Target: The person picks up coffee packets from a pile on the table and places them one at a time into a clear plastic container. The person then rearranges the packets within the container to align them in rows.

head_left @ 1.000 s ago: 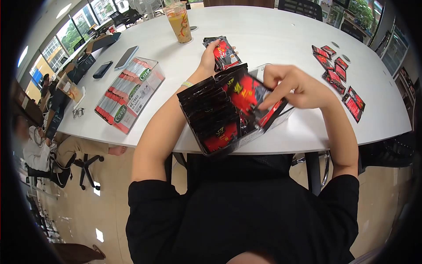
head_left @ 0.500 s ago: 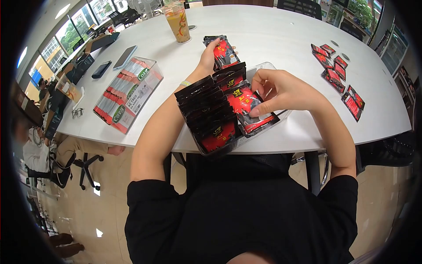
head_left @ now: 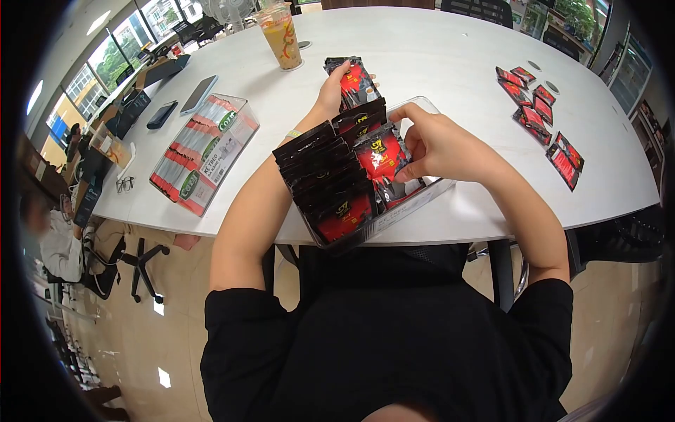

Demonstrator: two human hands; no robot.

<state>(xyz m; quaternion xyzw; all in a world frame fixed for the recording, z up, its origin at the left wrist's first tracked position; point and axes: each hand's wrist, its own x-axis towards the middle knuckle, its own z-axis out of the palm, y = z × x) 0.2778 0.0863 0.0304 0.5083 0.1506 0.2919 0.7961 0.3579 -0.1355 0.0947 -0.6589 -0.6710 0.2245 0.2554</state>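
Note:
My left hand (head_left: 333, 93) is closed round a small stack of red and black coffee sachets (head_left: 359, 82) just beyond the box. In front of me a clear plastic box (head_left: 415, 208) stands tilted to the view near the table's edge. Rows of black-backed coffee sachets (head_left: 316, 169) fill its left side. On the right side of the box, my right hand (head_left: 441, 146) pinches a red G7 coffee sachet (head_left: 380, 156) between thumb and fingers. The lower part of that sachet sits inside the box, and some fingertips are hidden behind it.
Loose coffee sachets (head_left: 532, 119) lie scattered on the white table (head_left: 450, 63) at the right. To the left are a clear box of Cozy sachets (head_left: 205, 156), two phones (head_left: 199, 93) and glasses (head_left: 124, 184). A drink cup (head_left: 282, 41) stands at the back. A person (head_left: 60, 239) sits far left.
My right hand and its sachet have moved slightly left and further into the box, the sachet now more upright. The box has shifted a little left. My left hand still holds its stack.

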